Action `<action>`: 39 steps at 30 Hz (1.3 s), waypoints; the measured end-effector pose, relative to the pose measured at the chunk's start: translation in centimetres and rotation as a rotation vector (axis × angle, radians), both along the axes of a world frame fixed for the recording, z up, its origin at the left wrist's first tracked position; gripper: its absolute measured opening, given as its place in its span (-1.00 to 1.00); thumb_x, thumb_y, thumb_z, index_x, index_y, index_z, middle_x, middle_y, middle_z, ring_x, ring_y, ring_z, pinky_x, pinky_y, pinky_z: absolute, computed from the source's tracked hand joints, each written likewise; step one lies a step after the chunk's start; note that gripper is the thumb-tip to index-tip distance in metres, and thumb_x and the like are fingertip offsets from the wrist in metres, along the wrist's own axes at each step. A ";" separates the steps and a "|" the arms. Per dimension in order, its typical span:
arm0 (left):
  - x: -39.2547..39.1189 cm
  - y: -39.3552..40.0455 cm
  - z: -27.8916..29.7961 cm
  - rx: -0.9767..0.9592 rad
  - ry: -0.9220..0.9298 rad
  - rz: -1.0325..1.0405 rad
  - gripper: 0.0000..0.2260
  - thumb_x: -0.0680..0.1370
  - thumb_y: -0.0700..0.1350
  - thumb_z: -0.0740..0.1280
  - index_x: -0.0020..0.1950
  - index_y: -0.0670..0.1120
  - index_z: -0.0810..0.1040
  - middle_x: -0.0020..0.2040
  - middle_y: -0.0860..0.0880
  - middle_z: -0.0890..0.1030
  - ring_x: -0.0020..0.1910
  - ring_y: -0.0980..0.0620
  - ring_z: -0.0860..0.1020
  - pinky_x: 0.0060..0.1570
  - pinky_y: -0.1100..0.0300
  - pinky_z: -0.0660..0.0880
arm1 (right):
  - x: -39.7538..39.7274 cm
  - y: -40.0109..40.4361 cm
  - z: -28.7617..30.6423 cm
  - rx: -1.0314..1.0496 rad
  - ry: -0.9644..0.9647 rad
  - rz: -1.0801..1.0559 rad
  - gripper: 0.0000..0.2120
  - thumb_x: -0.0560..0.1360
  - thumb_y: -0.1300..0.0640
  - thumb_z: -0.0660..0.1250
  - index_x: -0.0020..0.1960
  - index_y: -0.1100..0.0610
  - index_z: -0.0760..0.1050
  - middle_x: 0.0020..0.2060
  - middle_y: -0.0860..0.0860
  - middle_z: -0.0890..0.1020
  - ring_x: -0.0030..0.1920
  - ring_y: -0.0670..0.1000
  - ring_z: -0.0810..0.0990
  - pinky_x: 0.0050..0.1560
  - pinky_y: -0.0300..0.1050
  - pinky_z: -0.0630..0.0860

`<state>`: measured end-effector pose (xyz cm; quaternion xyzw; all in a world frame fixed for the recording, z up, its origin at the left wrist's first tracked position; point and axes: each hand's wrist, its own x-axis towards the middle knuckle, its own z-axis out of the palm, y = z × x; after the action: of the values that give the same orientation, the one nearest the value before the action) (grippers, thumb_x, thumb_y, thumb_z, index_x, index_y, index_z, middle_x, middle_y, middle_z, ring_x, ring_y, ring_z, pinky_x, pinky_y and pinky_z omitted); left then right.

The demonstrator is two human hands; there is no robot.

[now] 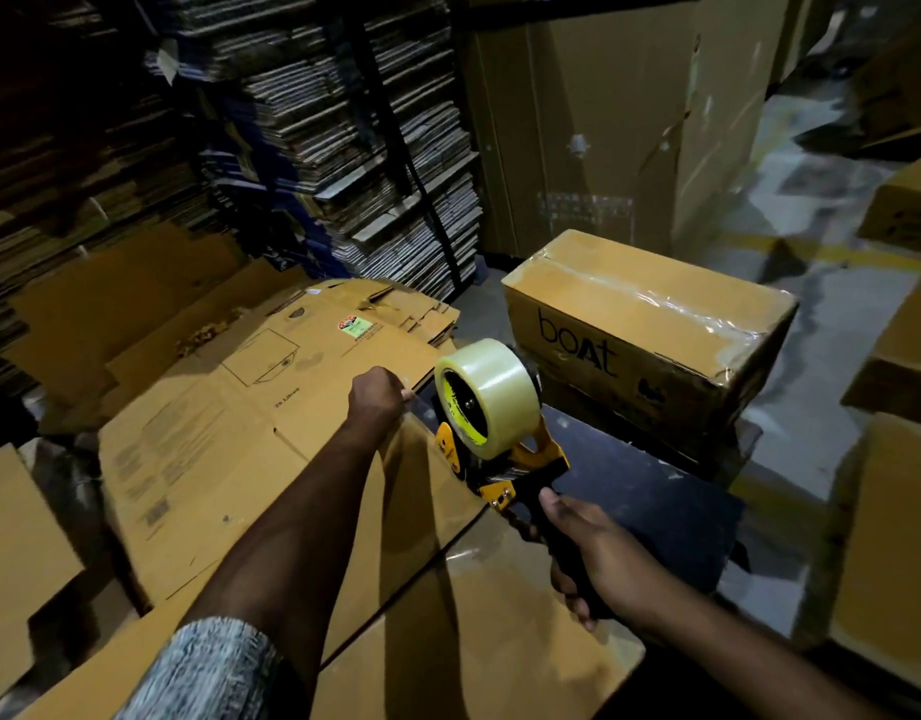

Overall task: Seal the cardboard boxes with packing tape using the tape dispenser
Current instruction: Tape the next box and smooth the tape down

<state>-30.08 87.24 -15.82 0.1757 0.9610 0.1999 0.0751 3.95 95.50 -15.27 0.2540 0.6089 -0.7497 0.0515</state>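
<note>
My right hand [598,558] grips the black handle of a yellow tape dispenser [505,459] that carries a roll of clear packing tape [487,394]. The dispenser hangs over the far end of a brown cardboard box [474,641] right in front of me. My left hand [376,397] is just left of the roll and pinches the loose end of the tape. A sealed brown box printed "boat" [650,330] stands beyond, with clear tape along its top.
Flattened cartons [229,407] lie spread on the left. Tall stacks of flat cardboard [344,137] fill the back. A large upright carton [603,111] stands behind the sealed box. More boxes [895,511] line the right, with grey floor [791,407] between.
</note>
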 end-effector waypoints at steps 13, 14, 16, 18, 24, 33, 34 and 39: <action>-1.8 0.2 -0.9 -0.043 -0.059 -0.005 -0.83 0.57 -0.16 0.37 -0.07 -0.23 0.70 -0.09 -0.20 0.69 -0.03 -0.17 0.63 -0.06 0.05 0.53 | -0.2 0.3 0.1 -0.042 -0.040 0.006 -0.50 0.56 -0.34 0.10 0.08 0.08 0.46 -0.47 0.05 0.44 -0.55 0.02 0.38 -0.47 -0.16 0.39; -1.9 0.1 -1.0 -0.050 -0.074 -0.013 -0.83 0.57 -0.16 0.37 -0.07 -0.22 0.71 -0.09 -0.20 0.69 -0.04 -0.17 0.63 -0.06 0.05 0.53 | -0.2 0.2 0.1 -0.043 -0.043 0.006 -0.52 0.56 -0.33 0.10 0.08 0.08 0.46 -0.47 0.06 0.44 -0.55 0.02 0.38 -0.47 -0.16 0.39; -1.8 -0.1 -1.4 -0.055 -0.093 -0.028 -0.84 0.57 -0.15 0.38 -0.09 -0.21 0.70 -0.09 -0.18 0.69 -0.04 -0.14 0.63 -0.05 0.05 0.53 | -0.2 0.0 0.2 -0.044 -0.046 0.009 -0.52 0.56 -0.34 0.11 0.07 0.07 0.46 -0.47 0.07 0.42 -0.55 0.03 0.37 -0.48 -0.17 0.38; -1.7 -0.1 -1.8 -0.037 -0.093 -0.024 -0.84 0.58 -0.14 0.37 -0.09 -0.20 0.70 -0.09 -0.17 0.69 -0.02 -0.13 0.63 -0.02 0.06 0.52 | -0.1 -0.1 0.3 -0.046 -0.054 0.004 -0.49 0.56 -0.33 0.10 0.08 0.11 0.45 -0.47 0.08 0.40 -0.55 0.04 0.36 -0.49 -0.18 0.36; -1.1 -0.4 -2.1 -0.054 -0.115 -0.047 -0.79 0.58 -0.09 0.39 -0.04 -0.24 0.68 -0.06 -0.18 0.68 -0.07 -0.12 0.59 -0.10 0.09 0.46 | -0.1 0.0 0.4 -0.050 -0.079 0.006 -0.47 0.59 -0.31 0.07 0.13 0.15 0.43 -0.49 0.05 0.40 -0.55 0.03 0.35 -0.48 -0.16 0.35; 2.0 -3.7 -3.4 -0.007 0.071 0.155 -0.56 0.63 0.19 0.19 0.18 -0.15 0.57 0.05 -0.18 0.63 -0.03 -0.16 0.58 -0.09 0.05 0.54 | -0.2 0.0 0.8 -0.057 -0.117 0.008 -0.50 0.61 -0.30 0.06 0.07 0.14 0.44 -0.50 0.05 0.41 -0.55 0.02 0.37 -0.49 -0.19 0.38; 2.8 -4.1 -3.5 0.077 0.155 0.103 -0.61 0.65 0.16 0.18 0.21 -0.11 0.55 0.07 -0.16 0.62 -0.02 -0.14 0.57 -0.10 0.06 0.53 | -0.3 0.0 0.9 -0.049 -0.116 0.009 -0.50 0.61 -0.29 0.05 0.07 0.14 0.44 -0.50 0.05 0.42 -0.55 0.02 0.37 -0.50 -0.19 0.38; 4.6 -5.1 -3.3 0.140 0.157 -0.171 -0.62 0.66 0.18 0.16 0.17 -0.04 0.63 0.03 -0.07 0.67 -0.05 -0.03 0.57 -0.12 0.11 0.50 | -0.3 0.0 0.9 -0.028 -0.114 0.009 -0.50 0.62 -0.28 0.04 0.09 0.15 0.43 -0.51 0.03 0.42 -0.55 0.02 0.37 -0.48 -0.19 0.39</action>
<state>-25.45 82.13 -19.16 0.2769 0.9292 0.2448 0.0042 3.68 95.45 -14.35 0.2927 0.5956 -0.7423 0.0932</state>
